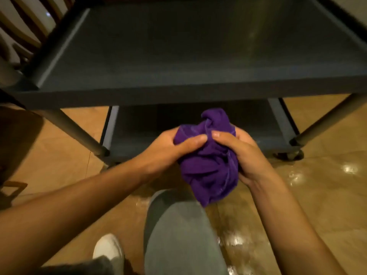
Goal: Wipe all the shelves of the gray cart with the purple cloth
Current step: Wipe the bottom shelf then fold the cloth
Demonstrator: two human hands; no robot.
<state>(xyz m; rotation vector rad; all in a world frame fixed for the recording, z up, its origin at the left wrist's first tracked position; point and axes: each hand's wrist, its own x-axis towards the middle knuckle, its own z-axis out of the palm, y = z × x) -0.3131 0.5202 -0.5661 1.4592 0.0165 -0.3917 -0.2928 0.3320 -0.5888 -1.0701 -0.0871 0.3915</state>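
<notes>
The purple cloth (208,167) is bunched into a crumpled wad, held between both hands in front of the gray cart (178,92). My left hand (168,149) grips its left side, thumb pressed on top. On the right side, my right hand (244,153) clutches it, thumb meeting the other thumb. The cart's middle shelf (198,50) fills the upper view, its surface bare. A lower shelf (139,133) shows beneath it, partly hidden by the cloth and hands. The cloth hangs clear of both shelves.
Round gray cart legs (77,132) slant down at left and right, with a caster wheel (292,154) at lower right. A wooden chair (25,24) stands at upper left. My knee in gray trousers (178,231) and a white shoe (108,248) rest on the glossy tan floor.
</notes>
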